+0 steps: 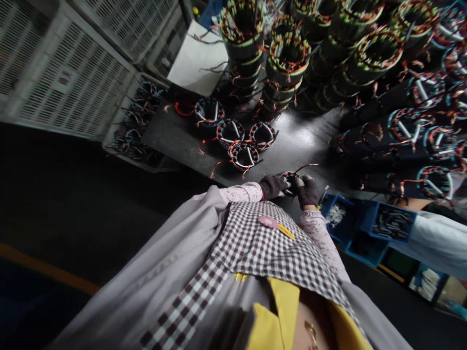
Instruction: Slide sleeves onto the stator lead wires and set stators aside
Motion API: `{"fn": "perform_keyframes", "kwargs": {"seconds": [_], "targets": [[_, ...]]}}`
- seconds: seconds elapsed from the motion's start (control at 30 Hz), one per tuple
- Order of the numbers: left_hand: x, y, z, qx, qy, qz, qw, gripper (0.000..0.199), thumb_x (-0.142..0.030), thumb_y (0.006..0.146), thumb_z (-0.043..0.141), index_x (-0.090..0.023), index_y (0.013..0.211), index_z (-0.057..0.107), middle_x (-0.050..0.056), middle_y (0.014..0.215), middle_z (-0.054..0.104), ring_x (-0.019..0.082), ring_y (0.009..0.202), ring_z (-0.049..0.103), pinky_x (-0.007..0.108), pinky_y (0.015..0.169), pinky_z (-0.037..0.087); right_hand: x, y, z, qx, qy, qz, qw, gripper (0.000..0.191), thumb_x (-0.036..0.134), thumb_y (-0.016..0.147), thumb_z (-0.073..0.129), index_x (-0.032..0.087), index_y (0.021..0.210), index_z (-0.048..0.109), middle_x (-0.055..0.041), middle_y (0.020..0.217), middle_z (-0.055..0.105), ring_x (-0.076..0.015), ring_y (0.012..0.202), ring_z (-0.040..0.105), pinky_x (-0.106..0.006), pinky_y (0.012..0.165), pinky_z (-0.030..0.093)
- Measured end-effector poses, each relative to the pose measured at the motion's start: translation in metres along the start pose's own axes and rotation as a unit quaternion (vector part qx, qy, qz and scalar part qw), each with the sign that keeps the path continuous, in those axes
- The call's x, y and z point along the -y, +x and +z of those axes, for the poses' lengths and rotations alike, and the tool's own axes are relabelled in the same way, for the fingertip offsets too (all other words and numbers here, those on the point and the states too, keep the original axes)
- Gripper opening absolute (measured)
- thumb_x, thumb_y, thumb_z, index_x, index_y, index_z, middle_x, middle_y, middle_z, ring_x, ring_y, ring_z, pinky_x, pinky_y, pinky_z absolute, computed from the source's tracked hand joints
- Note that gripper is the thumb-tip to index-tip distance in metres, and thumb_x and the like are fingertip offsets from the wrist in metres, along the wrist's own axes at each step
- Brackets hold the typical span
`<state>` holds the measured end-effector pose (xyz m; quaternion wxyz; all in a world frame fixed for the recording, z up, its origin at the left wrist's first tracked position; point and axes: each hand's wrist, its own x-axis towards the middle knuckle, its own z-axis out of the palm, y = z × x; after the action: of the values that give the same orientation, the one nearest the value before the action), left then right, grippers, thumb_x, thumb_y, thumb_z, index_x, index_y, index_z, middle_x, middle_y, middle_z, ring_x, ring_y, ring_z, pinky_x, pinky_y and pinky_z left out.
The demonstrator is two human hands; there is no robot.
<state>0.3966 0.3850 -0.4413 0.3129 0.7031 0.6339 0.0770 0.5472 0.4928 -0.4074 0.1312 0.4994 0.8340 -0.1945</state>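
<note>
Near edge of bench [310, 138]: left hand [273, 186] and right hand [307, 190], each grip holding one side of the wire ring [290, 174] between them. Loose wire [307, 166] sticks out; could snag or bend if the ring turns.

I viewed a factory workshop: wire-wound rings [285, 78] stood stacked on the counter [306, 130], crates [85, 78] left of it, bins [368, 216] right.
</note>
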Motion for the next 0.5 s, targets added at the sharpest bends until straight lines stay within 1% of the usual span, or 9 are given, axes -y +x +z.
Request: {"fn": "perform_keyframes", "kwargs": {"seconds": [0.07, 0.13, 0.2, 0.27, 0.33, 0.4, 0.47, 0.5], "targets": [[0.001, 0.001, 0.003, -0.008, 0.002, 0.002, 1.0, 0.042, -0.038, 0.11, 0.061, -0.018, 0.145, 0.073, 0.015, 0.138, 0.075, 0.029, 0.122, 0.073, 0.038, 0.106, 0.056, -0.004, -0.005, 0.0, -0.023, 0.033, 0.019, 0.999, 0.051, 0.041, 0.112, 0.041, 0.012, 0.143, 0.068, -0.0189, 0.133, 0.076, -0.0269, 0.114, 0.07, -0.035, 0.096, 0.051], [0.001, 0.001, 0.003, -0.007, 0.001, 0.003, 1.0, 0.04, -0.033, 0.11, 0.061, -0.017, 0.144, 0.075, 0.016, 0.139, 0.075, 0.03, 0.122, 0.074, 0.039, 0.103, 0.057, -0.001, -0.009, -0.004, -0.036, 0.024, 0.032, 0.999, 0.053, 0.046, 0.109, 0.053, 0.013, 0.148, 0.067, -0.0199, 0.135, 0.074, -0.0286, 0.115, 0.07, -0.036, 0.098, 0.048], [0.0, 0.001, 0.002, -0.001, -0.002, -0.001, 1.0, 0.04, -0.032, 0.109, 0.062, -0.016, 0.143, 0.075, 0.017, 0.138, 0.075, 0.031, 0.122, 0.074, 0.039, 0.102, 0.057, 0.007, -0.011, -0.01, -0.023, -0.033, 0.035, 0.999, 0.051, 0.05, 0.107, 0.061, 0.015, 0.142, 0.073, -0.0209, 0.131, 0.074, -0.0319, 0.117, 0.069, -0.04, 0.101, 0.044], [-0.001, 0.0, -0.001, 0.001, -0.003, -0.011, 1.0, 0.041, -0.035, 0.109, 0.063, -0.017, 0.143, 0.075, 0.017, 0.136, 0.075, 0.031, 0.123, 0.074, 0.039, 0.103, 0.056, 0.017, -0.011, -0.014, 0.009, -0.101, 0.021, 0.995, 0.046, 0.047, 0.111, 0.055, 0.015, 0.133, 0.078, -0.0228, 0.128, 0.074, -0.034, 0.119, 0.068, -0.044, 0.105, 0.038], [-0.003, -0.001, -0.003, 0.003, -0.007, -0.017, 1.0, 0.044, -0.039, 0.107, 0.067, -0.018, 0.145, 0.075, 0.016, 0.137, 0.075, 0.031, 0.125, 0.073, 0.039, 0.105, 0.056, 0.025, -0.01, -0.016, 0.028, -0.136, -0.004, 0.99, 0.046, 0.039, 0.114, 0.044, 0.013, 0.131, 0.079, -0.0252, 0.128, 0.073, -0.0339, 0.121, 0.066, -0.047, 0.109, 0.035], [-0.004, -0.001, -0.004, 0.01, -0.01, -0.019, 1.0, 0.046, -0.04, 0.106, 0.069, -0.019, 0.147, 0.073, 0.016, 0.139, 0.074, 0.031, 0.127, 0.072, 0.039, 0.108, 0.055, 0.027, -0.009, -0.015, 0.033, -0.153, -0.034, 0.987, 0.048, 0.034, 0.116, 0.039, 0.01, 0.131, 0.078, -0.0264, 0.128, 0.073, -0.0333, 0.121, 0.065, -0.047, 0.111, 0.033], [-0.005, -0.001, -0.004, 0.018, -0.01, -0.022, 1.0, 0.047, -0.039, 0.106, 0.07, -0.019, 0.147, 0.073, 0.016, 0.141, 0.074, 0.031, 0.129, 0.071, 0.039, 0.11, 0.055, 0.024, -0.008, -0.015, 0.033, -0.162, -0.081, 0.983, 0.046, 0.031, 0.116, 0.04, 0.01, 0.133, 0.077, -0.0254, 0.128, 0.074, -0.0324, 0.122, 0.063, -0.047, 0.115, 0.032], [-0.006, -0.002, -0.004, 0.021, -0.006, -0.025, 0.999, 0.047, -0.039, 0.105, 0.07, -0.018, 0.147, 0.073, 0.017, 0.142, 0.073, 0.031, 0.13, 0.071, 0.04, 0.111, 0.054, 0.021, -0.008, -0.015, 0.041, -0.165, -0.116, 0.979, 0.044, 0.029, 0.115, 0.042, 0.011, 0.134, 0.077, -0.0241, 0.129, 0.075, -0.0318, 0.123, 0.063, -0.047, 0.117, 0.031]]}}
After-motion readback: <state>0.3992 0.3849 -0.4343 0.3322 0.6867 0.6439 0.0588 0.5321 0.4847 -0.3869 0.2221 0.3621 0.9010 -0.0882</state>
